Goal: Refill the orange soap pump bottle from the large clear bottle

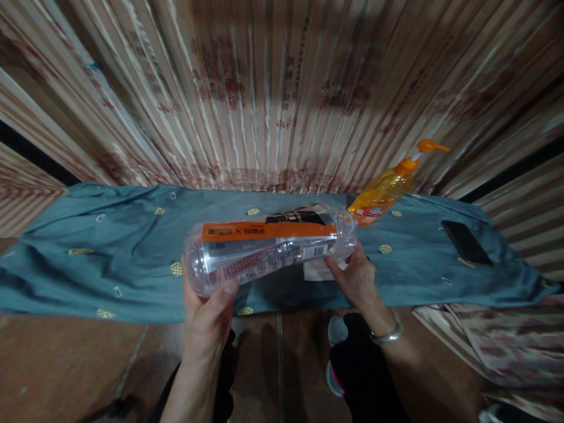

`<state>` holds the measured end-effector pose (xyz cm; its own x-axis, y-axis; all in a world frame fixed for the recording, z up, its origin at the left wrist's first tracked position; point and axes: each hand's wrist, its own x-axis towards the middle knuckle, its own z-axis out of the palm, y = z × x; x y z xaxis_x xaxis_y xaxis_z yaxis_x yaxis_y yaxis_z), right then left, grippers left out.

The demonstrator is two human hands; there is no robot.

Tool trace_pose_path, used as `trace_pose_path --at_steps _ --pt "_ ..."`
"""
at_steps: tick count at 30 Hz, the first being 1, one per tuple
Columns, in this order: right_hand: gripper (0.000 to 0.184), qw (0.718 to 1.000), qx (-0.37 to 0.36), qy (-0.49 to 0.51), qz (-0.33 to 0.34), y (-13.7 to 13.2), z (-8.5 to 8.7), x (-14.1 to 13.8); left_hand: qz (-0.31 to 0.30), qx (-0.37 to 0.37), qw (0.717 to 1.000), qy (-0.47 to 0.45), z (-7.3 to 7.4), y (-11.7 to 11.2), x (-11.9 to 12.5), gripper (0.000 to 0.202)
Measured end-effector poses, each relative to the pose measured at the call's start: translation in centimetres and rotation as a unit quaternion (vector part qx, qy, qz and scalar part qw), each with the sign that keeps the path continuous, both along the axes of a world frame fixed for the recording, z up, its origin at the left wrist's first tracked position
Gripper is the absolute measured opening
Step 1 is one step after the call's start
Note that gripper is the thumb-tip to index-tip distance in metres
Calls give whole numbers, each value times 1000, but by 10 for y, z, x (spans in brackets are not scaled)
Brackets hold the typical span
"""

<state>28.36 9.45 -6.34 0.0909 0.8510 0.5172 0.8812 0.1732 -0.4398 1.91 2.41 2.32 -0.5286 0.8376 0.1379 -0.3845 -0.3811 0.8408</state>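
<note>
A large clear plastic bottle [268, 249] with an orange and silver printed label lies sideways between my two hands, above the cloth. My left hand [207, 308] grips its left end, thumb on the near side. At the other end, my right hand [356, 276] is closed around the narrower part, its fingers partly hidden behind the plastic. Just beyond that end stands a pump bottle [381, 194] of yellow-orange liquid, with an orange pump head. Under the clear bottle, near my right hand, a whitish flat piece [319, 271] shows; I cannot make out what it is.
A teal cloth [132, 252] with pineapple prints covers the long surface. A black phone [467, 242] lies on its right part. Striped fabric [273, 106] with reddish print hangs along the back. Brown tiled floor [282, 364] and my feet are below the front edge.
</note>
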Motion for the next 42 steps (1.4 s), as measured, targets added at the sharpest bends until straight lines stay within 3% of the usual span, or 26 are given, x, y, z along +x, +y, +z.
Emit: trace_pose_path --at_steps 9,22,42 --pt "74 1000 -19 14 -4 0 1 0 -5 -1 1000 8 5 0 1 66" --pt "90 1000 -8 8 -6 1 -2 0 -1 0 1000 4 6 1 2 65" --pt "85 1000 -5 12 -9 1 -4 1 -7 -4 1000 7 9 -1 2 62"
